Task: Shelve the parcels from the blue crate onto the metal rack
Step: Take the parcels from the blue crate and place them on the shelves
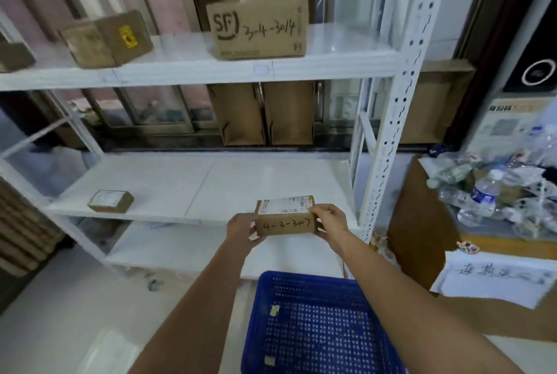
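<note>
Both hands clasp a small brown parcel (pixel 284 217) marked "4-3-3007", the left hand (pixel 241 227) on its left end and the right hand (pixel 330 220) on its right end with fingers curled over the top label. Held level, the parcel sits at the front edge of the middle shelf (pixel 211 183) of the white metal rack (pixel 388 120), close to the rack's right front post. To the parcel's left, that shelf is bare and wide until another small parcel (pixel 111 200) near its left front edge. On the shelf above stand a larger SF box (pixel 260 27) marked "3-4-3014" and two brown boxes (pixel 105 39) further left. Below the held parcel, the blue crate (pixel 316 325) sits on the floor, holding only small scraps. Right of the rack, a brown counter (pixel 422 223) carries plastic bottles (pixel 485 192) and bags
</note>
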`<move>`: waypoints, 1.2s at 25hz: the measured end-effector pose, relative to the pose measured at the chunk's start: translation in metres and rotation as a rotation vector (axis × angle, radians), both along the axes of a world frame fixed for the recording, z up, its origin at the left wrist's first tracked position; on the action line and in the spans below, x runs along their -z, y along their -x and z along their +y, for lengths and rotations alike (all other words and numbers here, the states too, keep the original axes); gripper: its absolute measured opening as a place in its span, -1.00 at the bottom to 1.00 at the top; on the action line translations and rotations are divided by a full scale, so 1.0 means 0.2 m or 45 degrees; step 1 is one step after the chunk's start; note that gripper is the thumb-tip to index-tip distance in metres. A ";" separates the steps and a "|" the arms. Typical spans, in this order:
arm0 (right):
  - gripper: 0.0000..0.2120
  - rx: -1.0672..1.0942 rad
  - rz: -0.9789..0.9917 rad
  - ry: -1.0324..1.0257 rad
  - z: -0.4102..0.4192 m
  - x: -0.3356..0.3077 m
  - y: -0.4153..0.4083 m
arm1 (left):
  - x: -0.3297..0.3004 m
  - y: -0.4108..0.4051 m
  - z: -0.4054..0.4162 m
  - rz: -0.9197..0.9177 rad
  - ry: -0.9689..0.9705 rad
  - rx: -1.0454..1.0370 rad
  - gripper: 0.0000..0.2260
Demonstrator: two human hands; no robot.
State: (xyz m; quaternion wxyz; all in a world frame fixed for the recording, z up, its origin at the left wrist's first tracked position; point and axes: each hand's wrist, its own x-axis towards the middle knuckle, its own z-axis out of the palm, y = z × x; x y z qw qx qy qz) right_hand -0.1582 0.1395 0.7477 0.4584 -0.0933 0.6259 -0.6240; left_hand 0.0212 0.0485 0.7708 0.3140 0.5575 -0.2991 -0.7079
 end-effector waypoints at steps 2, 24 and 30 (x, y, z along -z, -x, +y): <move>-0.87 -0.016 0.029 0.052 -0.02 -0.17 0.02 | -0.17 0.00 0.00 0.032 0.070 0.034 -0.86; -0.73 -0.217 0.121 0.177 -0.64 -0.41 -0.52 | -0.40 -0.56 -0.47 -0.103 0.375 -0.094 -0.79; -0.73 -0.122 0.142 0.129 -1.07 -0.30 -1.05 | -0.29 -1.05 -0.94 -0.199 0.460 0.017 -0.89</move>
